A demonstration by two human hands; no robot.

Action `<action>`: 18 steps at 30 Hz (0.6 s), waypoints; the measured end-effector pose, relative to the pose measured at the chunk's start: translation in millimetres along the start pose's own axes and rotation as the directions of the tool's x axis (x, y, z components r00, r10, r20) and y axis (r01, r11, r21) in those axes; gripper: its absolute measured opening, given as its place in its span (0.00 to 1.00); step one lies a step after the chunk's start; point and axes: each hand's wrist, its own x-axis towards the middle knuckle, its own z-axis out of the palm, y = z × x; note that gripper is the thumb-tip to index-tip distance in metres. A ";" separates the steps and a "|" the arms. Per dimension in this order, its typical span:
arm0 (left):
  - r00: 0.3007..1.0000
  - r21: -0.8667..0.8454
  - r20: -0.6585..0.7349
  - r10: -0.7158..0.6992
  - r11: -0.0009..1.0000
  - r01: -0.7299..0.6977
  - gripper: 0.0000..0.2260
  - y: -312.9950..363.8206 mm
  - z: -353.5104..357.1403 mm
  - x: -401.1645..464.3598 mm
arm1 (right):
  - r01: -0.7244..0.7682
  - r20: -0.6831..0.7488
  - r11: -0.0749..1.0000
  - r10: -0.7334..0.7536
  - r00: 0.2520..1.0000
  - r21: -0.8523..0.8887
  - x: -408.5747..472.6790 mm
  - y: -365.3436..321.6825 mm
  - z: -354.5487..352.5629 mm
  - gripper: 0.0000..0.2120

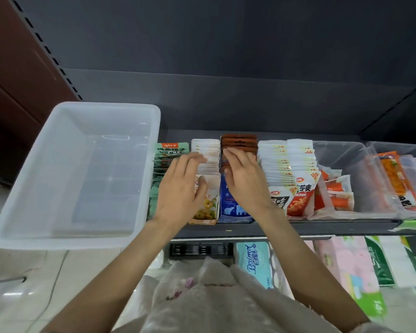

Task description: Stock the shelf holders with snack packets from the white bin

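Note:
The white bin stands on the left end of the shelf, and I see no packets inside it. Beside it run rows of upright snack packets in holders. My left hand lies with straight fingers on the row of white packets, its thumb against the front packet with a food picture. My right hand rests with straight fingers on the row of brown packets, above the blue front holder. Neither hand grips a packet.
Green packets stand next to the bin. Right of my hands are two white packet rows, clear holders with orange stick packets and a long orange pack. Tissue packs lie on the lower shelf.

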 end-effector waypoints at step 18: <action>0.921 -0.146 0.162 -0.355 0.914 0.378 0.23 1.2 10.0 -1.3 | -0.073 0.036 0.978 0.067 0.997 0.195 -7.1 -13.7 17.5 0.23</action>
